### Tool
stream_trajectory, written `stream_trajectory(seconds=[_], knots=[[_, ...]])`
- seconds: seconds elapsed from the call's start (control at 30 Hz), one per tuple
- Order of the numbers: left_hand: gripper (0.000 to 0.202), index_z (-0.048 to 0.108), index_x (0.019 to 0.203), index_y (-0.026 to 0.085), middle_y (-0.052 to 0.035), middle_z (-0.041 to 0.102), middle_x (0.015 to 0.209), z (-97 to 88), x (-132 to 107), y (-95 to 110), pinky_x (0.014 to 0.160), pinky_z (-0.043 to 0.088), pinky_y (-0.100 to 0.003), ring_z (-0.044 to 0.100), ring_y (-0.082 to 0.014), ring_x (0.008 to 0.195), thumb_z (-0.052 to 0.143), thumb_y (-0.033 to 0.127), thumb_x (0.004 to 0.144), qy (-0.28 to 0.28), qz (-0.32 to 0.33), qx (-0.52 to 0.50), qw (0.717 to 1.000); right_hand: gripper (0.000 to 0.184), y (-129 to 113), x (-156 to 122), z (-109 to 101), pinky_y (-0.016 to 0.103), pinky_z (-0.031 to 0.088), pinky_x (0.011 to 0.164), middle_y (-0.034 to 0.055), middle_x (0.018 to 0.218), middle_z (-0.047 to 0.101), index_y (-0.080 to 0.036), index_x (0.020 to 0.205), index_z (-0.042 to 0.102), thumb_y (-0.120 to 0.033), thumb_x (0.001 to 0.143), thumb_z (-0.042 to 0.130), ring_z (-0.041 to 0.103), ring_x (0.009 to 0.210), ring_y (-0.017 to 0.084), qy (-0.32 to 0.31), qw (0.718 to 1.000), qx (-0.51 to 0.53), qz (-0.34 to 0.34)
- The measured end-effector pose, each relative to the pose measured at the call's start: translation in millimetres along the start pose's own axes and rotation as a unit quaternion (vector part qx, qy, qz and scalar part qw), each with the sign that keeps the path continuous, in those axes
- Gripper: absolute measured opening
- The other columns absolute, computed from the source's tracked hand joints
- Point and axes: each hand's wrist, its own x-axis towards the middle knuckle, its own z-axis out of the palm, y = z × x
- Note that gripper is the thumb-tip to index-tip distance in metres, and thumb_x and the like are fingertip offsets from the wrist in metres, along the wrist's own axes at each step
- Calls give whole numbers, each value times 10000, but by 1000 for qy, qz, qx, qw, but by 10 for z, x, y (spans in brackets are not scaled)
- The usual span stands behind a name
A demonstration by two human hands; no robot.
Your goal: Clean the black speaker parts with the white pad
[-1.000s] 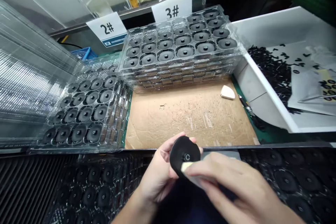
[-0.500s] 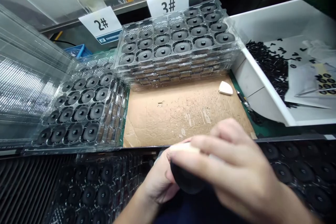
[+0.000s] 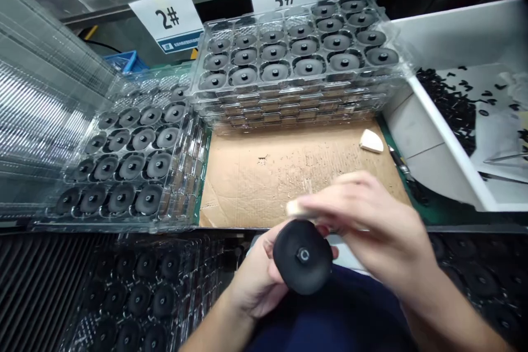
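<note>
My left hand (image 3: 258, 280) grips a round black disc (image 3: 302, 257) with a small metal hub at its centre, held low in the middle over my lap. My right hand (image 3: 371, 225) hovers just above and to the right of the disc, blurred by motion, pinching a small pale wedge (image 3: 297, 208) at its fingertips near the disc's top edge.
A sheet of worn cardboard (image 3: 289, 170) lies ahead. Stacked clear trays of black discs stand behind it under the 3# sign (image 3: 297, 60) and at left under the 2# sign (image 3: 127, 159). A white bin (image 3: 429, 121) of small black parts is right. A spare pale wedge (image 3: 371, 142) rests on the cardboard.
My right hand has lifted off the disc and shifted up and right, uncovering the disc's face and hub. The view has swung slightly so the trays sit further right.
</note>
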Motion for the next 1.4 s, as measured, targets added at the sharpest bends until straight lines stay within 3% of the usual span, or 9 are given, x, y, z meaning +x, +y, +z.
stream_trajectory(seconds=[0.17,0.37,0.57,0.67,0.77,0.97,1.07,1.2,1.4], knots=[[547,700,1010,254,-39,726,1037,-133,-43,63,726,565,-256,701,-207,880,870,286,491,-46,-15,-85,995,301,584,-268,319,288,551,657,64,1008,669,-220,1167,601,-280,879,540,630,728,142,-10,976,-3,218],[580,663,1094,218,-77,683,1147,-351,-13,72,739,575,-273,680,-243,963,810,405,565,-92,14,-119,988,278,900,-661,755,432,521,846,131,1234,528,-201,1051,673,-284,891,461,595,1034,237,-24,966,-111,232],[579,658,1088,224,-74,676,1140,-459,4,83,789,553,-285,664,-234,982,798,420,561,-31,44,-144,988,372,874,-691,784,408,558,669,166,1040,562,-121,1109,638,-363,888,462,644,863,261,-32,955,-170,241],[580,654,1079,237,-69,653,1166,-456,14,89,817,534,-295,642,-246,1023,809,418,550,-6,57,-139,989,310,769,-455,649,335,544,625,89,865,630,-160,1074,643,-331,912,442,644,723,199,-48,959,-160,228],[621,637,1096,253,-59,636,1190,-426,10,87,871,508,-316,622,-249,1050,835,394,525,32,79,-109,990,265,394,-119,521,283,520,668,72,1016,668,-216,1138,587,-304,921,463,645,832,175,-26,972,-128,196],[617,646,1088,265,-26,669,1127,-375,-36,78,975,445,-311,606,-209,1065,848,373,515,76,133,-73,985,244,-356,247,568,300,464,727,45,880,691,-168,1072,594,-105,878,460,610,771,158,-46,999,-2,-4],[599,685,994,275,14,698,1033,-324,-41,73,914,479,-272,635,-182,985,877,358,432,79,141,-74,984,202,-363,284,583,269,448,647,19,807,682,-165,984,621,-103,874,462,592,689,133,-124,992,20,24],[469,717,920,240,-11,723,918,-230,-48,74,914,482,-283,646,-192,965,856,362,490,54,119,-51,990,248,-302,241,541,321,446,681,79,855,683,-100,1071,592,-113,893,420,583,732,165,-4,999,-25,-22],[598,693,1027,304,20,716,1017,-148,-52,51,900,489,-256,656,-172,956,867,338,456,43,135,-54,988,208,-312,133,427,249,471,688,24,857,696,-158,1001,611,-80,854,486,616,747,124,-39,998,46,15]])
